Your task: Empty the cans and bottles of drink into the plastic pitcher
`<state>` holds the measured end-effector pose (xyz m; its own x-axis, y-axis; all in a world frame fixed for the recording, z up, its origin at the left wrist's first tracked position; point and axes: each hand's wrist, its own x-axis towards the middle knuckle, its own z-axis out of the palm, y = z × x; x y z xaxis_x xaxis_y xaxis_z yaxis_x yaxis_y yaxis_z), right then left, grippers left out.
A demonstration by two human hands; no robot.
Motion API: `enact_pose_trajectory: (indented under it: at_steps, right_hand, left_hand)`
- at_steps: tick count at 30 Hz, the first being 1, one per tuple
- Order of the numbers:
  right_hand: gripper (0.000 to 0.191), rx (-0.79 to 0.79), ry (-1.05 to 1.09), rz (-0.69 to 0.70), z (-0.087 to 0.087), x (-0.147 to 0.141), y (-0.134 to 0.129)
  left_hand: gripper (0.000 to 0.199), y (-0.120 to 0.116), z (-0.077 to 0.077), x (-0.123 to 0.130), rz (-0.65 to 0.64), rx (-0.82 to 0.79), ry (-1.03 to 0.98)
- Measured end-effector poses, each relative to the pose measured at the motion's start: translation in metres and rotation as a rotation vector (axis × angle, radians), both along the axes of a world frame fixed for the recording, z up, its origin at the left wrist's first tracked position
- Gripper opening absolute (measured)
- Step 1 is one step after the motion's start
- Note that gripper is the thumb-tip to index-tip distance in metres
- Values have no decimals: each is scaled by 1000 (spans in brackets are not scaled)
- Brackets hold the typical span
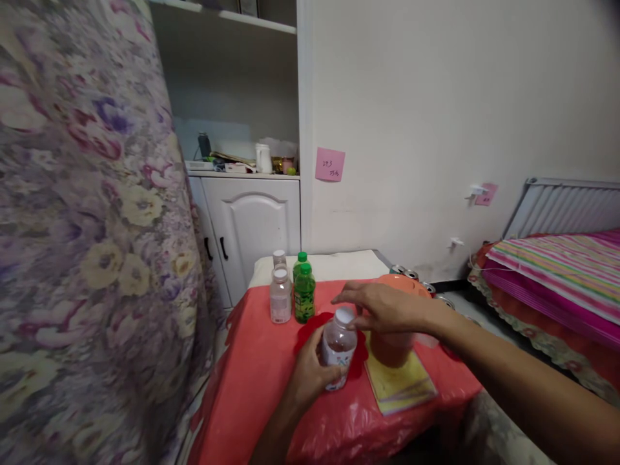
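Note:
My left hand (317,365) is wrapped round a clear plastic bottle (339,352) with a white cap and a printed label. The bottle tilts slightly above a red scalloped mat (359,363). Over and to the right of the cap hovers my right hand (380,305), its fingers apart and stretched to the left; the thumb is close to the cap, and contact is hard to make out. Behind the bottle stand green bottles (305,297) with green caps and clear bottles (280,300) with white caps.
An orange container (400,283), partly hidden by my right arm, stands near yellow cloths (400,387). Several cans (411,274) line the table's right side. A red plastic sheet (256,374) covers the table. A floral curtain (97,226) hangs left; a bed (557,278) stands right.

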<state>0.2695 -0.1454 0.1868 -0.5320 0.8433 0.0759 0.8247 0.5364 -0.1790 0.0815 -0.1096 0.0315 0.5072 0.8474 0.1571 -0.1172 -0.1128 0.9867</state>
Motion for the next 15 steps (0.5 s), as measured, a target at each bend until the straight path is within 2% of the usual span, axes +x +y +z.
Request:
enact_pose_trajectory:
  at_steps: [2, 4, 7, 12, 15]
  right_hand:
    - [34, -21, 6, 11, -2, -1, 0]
    - [27, -21, -13, -59, -3, -3, 0]
    - [36, 20, -8, -144, -3, -4, 0]
    - [35, 33, 72, -41, -10, -2, 1]
    - [30, 25, 80, -84, -15, -1, 2]
  left_hand:
    - [74, 0, 1, 0, 1, 7, 21]
    - [74, 0, 1, 0, -1, 4, 31]
    - [74, 1, 1, -1, 5, 5, 13]
    - [72, 2, 1, -2, 26, 35, 1]
    - [71, 0, 2, -2, 27, 23, 16]
